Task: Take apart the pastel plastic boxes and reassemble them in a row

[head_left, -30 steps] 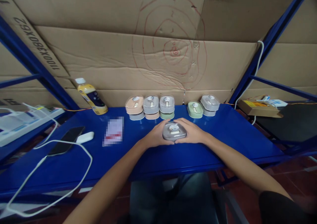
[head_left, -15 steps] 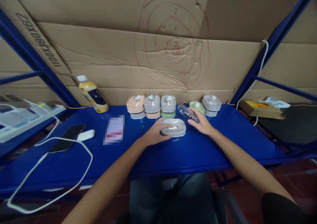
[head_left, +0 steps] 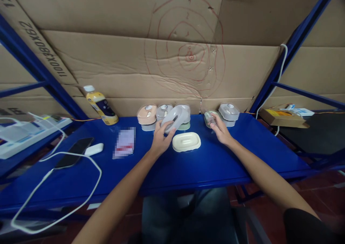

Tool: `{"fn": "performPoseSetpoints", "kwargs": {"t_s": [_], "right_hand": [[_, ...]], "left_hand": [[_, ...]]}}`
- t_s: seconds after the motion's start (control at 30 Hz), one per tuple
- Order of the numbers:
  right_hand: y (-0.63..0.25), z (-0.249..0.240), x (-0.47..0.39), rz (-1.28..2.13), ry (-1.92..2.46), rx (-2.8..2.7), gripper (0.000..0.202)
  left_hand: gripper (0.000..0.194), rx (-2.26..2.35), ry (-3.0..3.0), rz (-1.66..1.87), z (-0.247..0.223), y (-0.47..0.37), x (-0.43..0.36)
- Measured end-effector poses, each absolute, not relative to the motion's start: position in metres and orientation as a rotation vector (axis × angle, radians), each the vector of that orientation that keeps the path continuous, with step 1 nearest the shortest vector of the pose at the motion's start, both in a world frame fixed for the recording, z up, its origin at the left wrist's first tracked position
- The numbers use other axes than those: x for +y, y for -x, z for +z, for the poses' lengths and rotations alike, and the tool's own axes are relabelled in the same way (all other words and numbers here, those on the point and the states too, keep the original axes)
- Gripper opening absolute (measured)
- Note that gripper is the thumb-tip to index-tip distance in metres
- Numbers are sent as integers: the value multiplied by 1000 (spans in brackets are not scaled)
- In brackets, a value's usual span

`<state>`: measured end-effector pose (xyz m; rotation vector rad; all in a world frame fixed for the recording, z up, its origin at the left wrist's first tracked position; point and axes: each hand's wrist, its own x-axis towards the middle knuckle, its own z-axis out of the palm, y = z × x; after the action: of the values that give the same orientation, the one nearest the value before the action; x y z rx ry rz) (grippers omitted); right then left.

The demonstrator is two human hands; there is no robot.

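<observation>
My left hand (head_left: 161, 138) grips a grey oval ring-shaped part (head_left: 176, 118), tilted up in front of the stacked boxes. Below it on the blue table (head_left: 215, 165) lies a cream oval base (head_left: 186, 141) with a raised bar in its middle. My right hand (head_left: 221, 130) holds a clear lid (head_left: 211, 120), seen edge-on and partly hidden by the fingers, in front of a green box (head_left: 207, 113). Behind my left hand stand lidded boxes in peach (head_left: 147, 113) and grey (head_left: 162, 111); another stack is partly covered by the grey part.
A grey stack (head_left: 229, 113) stands at the back right. To the left are a yellow drink bottle (head_left: 101, 105), a blurred card (head_left: 125, 143), a phone (head_left: 74, 153), a white case (head_left: 94, 149) and a looping white cable (head_left: 100, 181). Cardboard (head_left: 121, 64) walls the back.
My left hand has lifted the grey part off the cream base and moved it up and left. My right hand has moved the clear lid slightly right, nearer the green box.
</observation>
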<state>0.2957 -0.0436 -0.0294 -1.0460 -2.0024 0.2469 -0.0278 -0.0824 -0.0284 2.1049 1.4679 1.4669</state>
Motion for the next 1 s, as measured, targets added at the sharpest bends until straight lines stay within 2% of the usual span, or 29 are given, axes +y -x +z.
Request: {"fn": "performPoseSetpoints", "kwargs": {"t_s": [0.13, 0.33, 0.43, 0.5, 0.63, 0.7, 0.8, 1.0], "right_hand": [[-296, -28, -43, 394, 1043, -1888, 56], [-291, -22, -50, 320, 1011, -1958, 62], [-285, -18, -58, 317, 926, -2102, 69], [-279, -16, -63, 332, 849, -2187, 71], [-267, -16, -72, 385, 776, -2296, 76], [-262, -19, -75, 415, 766, -2324, 79], [-257, -23, -77, 458, 747, -2344, 80], [-254, -25, -81, 449, 788, -2348, 79]], "left_hand": [[37, 1423, -2177, 1374, -29, 29, -83], [39, 1129, -2408, 924, -29, 22, -93], [42, 1086, -2418, 829, -31, 18, -95], [57, 1075, -2368, 835, -34, 15, -94], [105, 1100, -2172, 912, -42, 11, -89], [118, 1088, -2104, 907, -47, 9, -86], [125, 1040, -2083, 895, -52, 9, -83], [120, 1036, -2129, 862, -49, 11, -83]]}}
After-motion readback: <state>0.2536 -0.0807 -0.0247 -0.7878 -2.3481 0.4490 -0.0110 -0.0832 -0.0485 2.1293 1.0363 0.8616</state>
